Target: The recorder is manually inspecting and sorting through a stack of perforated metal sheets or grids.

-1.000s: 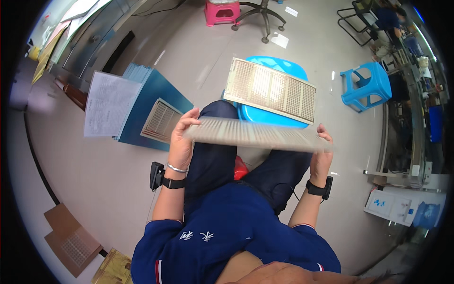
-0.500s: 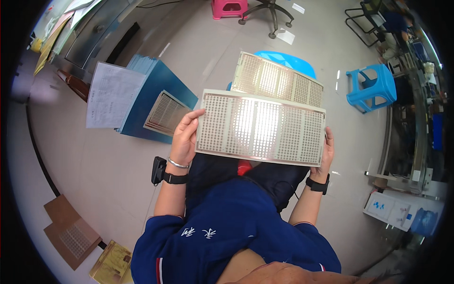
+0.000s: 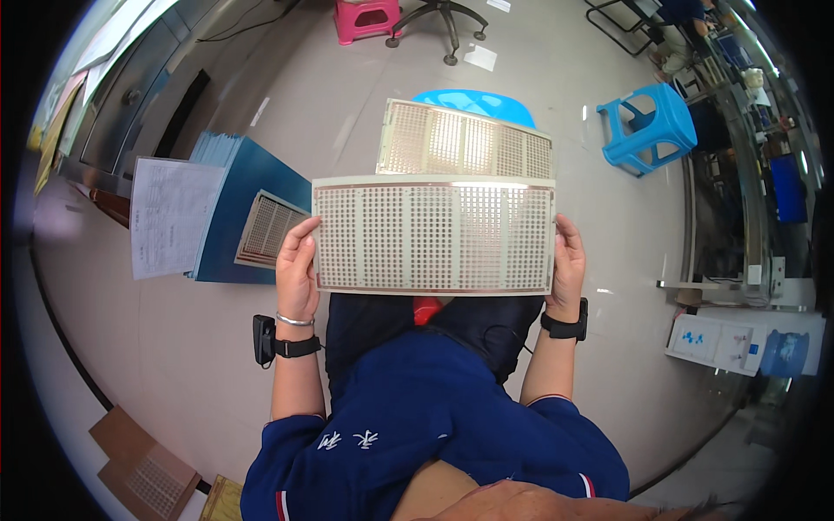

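Note:
Held level in front of me is a pale circuit board panel [image 3: 434,236] with rows of small grid pads and a coppery border. My left hand [image 3: 298,267] grips its left edge, thumb and fingers pinching the side. At the opposite short edge, my right hand [image 3: 568,265] is closed on the same panel. Just beyond it, a second similar panel [image 3: 466,141] rests on a blue stool [image 3: 488,104], its near edge hidden by the held one. More panels [image 3: 271,230] lie on a blue stack [image 3: 261,178] to the left.
White printed sheets [image 3: 165,217] hang beside the blue stack. Another blue stool [image 3: 669,130] stands at right, a pink stool [image 3: 363,22] and a wheeled chair base [image 3: 448,33] at the far side. A water dispenser [image 3: 717,340] is at right, and brown cardboard [image 3: 148,460] lies lower left.
The held panel has turned to lie more level, and its bright glare has faded. My view has shifted, sliding the surroundings leftward. Both hands keep their hold.

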The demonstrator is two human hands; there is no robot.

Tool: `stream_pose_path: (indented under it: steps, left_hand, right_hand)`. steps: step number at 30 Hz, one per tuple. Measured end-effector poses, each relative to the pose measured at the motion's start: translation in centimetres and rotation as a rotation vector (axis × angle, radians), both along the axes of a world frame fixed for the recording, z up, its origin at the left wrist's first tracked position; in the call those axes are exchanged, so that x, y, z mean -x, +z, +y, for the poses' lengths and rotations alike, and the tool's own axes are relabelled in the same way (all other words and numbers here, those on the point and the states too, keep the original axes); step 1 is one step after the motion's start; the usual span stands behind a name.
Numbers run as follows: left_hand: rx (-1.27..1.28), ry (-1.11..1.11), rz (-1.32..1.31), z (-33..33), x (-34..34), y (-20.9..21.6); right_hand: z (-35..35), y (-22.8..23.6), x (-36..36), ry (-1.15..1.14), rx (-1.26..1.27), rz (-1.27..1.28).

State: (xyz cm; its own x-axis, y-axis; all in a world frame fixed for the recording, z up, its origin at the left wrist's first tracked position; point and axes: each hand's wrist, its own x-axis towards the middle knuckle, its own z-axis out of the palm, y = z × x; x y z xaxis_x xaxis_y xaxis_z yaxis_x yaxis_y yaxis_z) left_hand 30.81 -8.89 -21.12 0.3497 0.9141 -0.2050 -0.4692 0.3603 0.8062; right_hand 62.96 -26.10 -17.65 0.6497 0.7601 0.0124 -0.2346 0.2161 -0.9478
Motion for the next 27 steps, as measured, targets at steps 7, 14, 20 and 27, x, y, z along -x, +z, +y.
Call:
stream_pose_path:
  steps: [7,14,20,27]
  left_hand:
    - [-0.024,0.004,-0.040,0.0,-0.6,1.0]
    - [0.039,0.093,-0.082,-0.1,-0.4,1.5]
    - [0.042,0.007,-0.100,0.3,0.8,0.0]
    - [-0.328,0.081,0.057,0.2,0.2,0.8]
  right_hand:
    - [0.4,1.1,0.5,0.067,0.025,0.040]
    - [1.0,0.8,0.5,0.113,0.010,0.090]
    - [-0.2,-0.1,-0.8,0.082,0.150,0.043]
    - [0.2,-0.6,-1.4,0.102,-0.096,-0.159]
